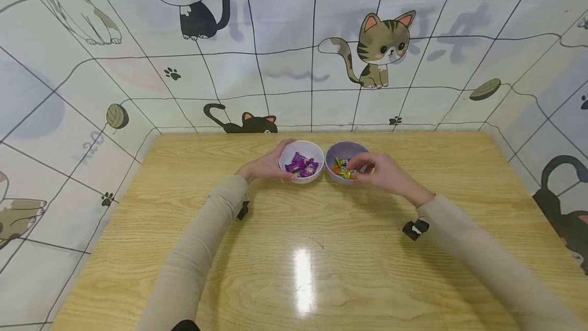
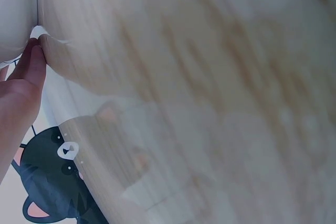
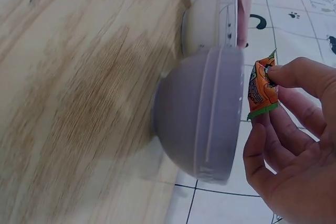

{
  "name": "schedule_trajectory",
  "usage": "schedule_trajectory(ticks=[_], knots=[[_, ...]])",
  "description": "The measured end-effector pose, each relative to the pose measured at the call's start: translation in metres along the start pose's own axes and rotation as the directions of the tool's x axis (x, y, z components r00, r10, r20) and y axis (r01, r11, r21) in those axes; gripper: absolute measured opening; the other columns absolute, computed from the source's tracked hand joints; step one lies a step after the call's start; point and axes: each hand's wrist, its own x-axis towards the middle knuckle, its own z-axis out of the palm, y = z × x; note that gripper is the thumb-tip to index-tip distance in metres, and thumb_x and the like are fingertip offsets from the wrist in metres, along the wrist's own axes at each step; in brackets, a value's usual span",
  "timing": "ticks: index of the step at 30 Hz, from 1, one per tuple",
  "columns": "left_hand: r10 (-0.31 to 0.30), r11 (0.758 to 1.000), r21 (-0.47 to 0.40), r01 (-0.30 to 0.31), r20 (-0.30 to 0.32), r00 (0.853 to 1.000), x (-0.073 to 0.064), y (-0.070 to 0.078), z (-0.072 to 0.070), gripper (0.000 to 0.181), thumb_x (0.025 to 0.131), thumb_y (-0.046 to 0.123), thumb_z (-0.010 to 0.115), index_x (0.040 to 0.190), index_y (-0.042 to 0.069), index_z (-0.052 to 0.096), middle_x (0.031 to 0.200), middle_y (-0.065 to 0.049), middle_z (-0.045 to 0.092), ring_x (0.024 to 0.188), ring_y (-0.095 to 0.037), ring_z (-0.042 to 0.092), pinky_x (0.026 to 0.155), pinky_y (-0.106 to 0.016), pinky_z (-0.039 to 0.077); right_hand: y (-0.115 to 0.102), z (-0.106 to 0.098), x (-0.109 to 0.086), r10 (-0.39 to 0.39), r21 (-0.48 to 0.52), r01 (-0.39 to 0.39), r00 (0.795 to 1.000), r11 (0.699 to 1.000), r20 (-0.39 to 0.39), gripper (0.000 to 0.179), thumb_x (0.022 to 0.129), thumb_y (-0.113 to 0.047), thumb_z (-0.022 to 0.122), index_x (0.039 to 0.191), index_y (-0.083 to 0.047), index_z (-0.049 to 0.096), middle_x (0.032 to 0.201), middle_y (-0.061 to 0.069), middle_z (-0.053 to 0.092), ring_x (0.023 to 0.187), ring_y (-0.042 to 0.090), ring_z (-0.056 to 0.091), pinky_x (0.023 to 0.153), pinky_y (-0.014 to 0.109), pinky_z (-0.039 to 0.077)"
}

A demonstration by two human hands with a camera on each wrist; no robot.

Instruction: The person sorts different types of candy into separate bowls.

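Note:
Two bowls stand side by side near the far edge of the table. My left hand (image 1: pixel 264 165) holds the white bowl (image 1: pixel 301 147) at its left side, thumb at the front and fingers toward the back. Several purple-wrapped candies (image 1: pixel 300 164) lie in it. Over the lilac bowl (image 1: pixel 345 148), my right hand (image 1: pixel 385 171) pinches an orange and green wrapped candy (image 3: pixel 262 85) between thumb and fingers, just above the rim in the right wrist view. More orange, yellow and green wrapped candies (image 1: pixel 339 168) lie inside that bowl. In the left wrist view, fingertips (image 2: pixel 35 59) touch the white bowl.
The wood-grain table (image 1: pixel 294 234) extends toward the person, with a light reflection on it. A cat-patterned sheet (image 1: pixel 289 75) rises behind the table and along both sides. Black straps (image 1: pixel 415 229) with small devices hang at the wrists.

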Motion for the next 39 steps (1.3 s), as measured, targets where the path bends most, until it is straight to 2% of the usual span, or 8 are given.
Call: schedule_trajectory(ticks=[6,11,17,21,30,34,39], knots=[[-0.004,1.000,0.000,0.004,0.005,1.000,0.001,0.000,-0.003,0.106,0.076,0.012,0.082,0.154,0.017,0.010,0.145,-0.013,0.029,0.130,-0.027,0.035,0.106,-0.042,0.032,0.007,-0.002,0.007,0.085,0.000,-0.085,0.996,0.996,-0.002,0.014,0.083,0.004,0.068,0.097,0.000,0.070,0.091,0.008,0.069,0.084,0.021,0.061,0.071,0.036,0.050],[-0.018,1.000,0.016,0.018,0.001,1.000,0.001,-0.001,-0.003,0.107,0.076,0.013,0.082,0.154,0.017,0.009,0.147,-0.014,0.027,0.131,-0.028,0.033,0.106,-0.044,0.032,0.012,-0.006,0.008,0.116,0.018,-0.115,0.993,0.993,-0.013,0.015,0.086,0.003,0.066,0.101,0.003,0.069,0.097,0.013,0.068,0.088,0.023,0.061,0.074,0.035,0.049],[-0.007,1.000,0.015,0.007,0.004,1.000,0.000,-0.002,-0.004,0.106,0.075,0.013,0.081,0.154,0.018,0.009,0.147,-0.015,0.027,0.131,-0.030,0.033,0.106,-0.045,0.032,0.018,-0.015,0.000,0.146,0.034,-0.144,0.988,0.989,-0.057,0.015,0.089,0.000,0.065,0.102,0.003,0.068,0.100,0.016,0.067,0.090,0.022,0.060,0.075,0.032,0.049],[0.000,1.000,-0.002,0.000,0.004,1.000,0.001,-0.004,-0.005,0.107,0.075,0.013,0.081,0.154,0.019,0.010,0.146,-0.014,0.027,0.130,-0.029,0.034,0.105,-0.044,0.033,0.022,-0.020,-0.007,0.174,0.021,-0.173,0.981,0.985,-0.080,0.014,0.090,-0.004,0.066,0.103,0.002,0.068,0.100,0.012,0.067,0.091,0.021,0.059,0.075,0.030,0.048],[-0.016,1.000,-0.002,0.016,-0.010,1.000,-0.002,-0.004,-0.008,0.110,0.075,0.012,0.082,0.155,0.017,0.005,0.146,-0.018,0.027,0.130,-0.031,0.036,0.106,-0.045,0.033,0.031,-0.021,-0.019,0.182,0.019,-0.181,0.978,0.983,-0.099,0.016,0.089,-0.003,0.067,0.103,0.003,0.068,0.100,0.013,0.068,0.090,0.022,0.060,0.073,0.032,0.049],[-0.028,1.000,0.012,0.028,-0.012,1.000,-0.005,-0.003,-0.007,0.111,0.077,0.015,0.081,0.155,0.020,0.002,0.147,-0.019,0.025,0.131,-0.032,0.035,0.106,-0.046,0.032,0.036,-0.021,-0.026,0.191,0.000,-0.192,0.975,0.981,-0.114,0.016,0.089,-0.004,0.067,0.104,0.003,0.068,0.099,0.013,0.068,0.089,0.021,0.059,0.071,0.030,0.048],[0.007,0.999,-0.049,-0.007,-0.001,1.000,-0.011,-0.001,-0.009,0.108,0.081,0.014,0.078,0.155,0.024,0.000,0.152,-0.019,0.018,0.137,-0.036,0.028,0.109,-0.047,0.027,0.043,-0.021,-0.035,0.215,-0.025,-0.219,0.968,0.975,-0.130,0.016,0.089,-0.003,0.066,0.103,0.004,0.067,0.097,0.013,0.068,0.088,0.022,0.059,0.071,0.028,0.049]])
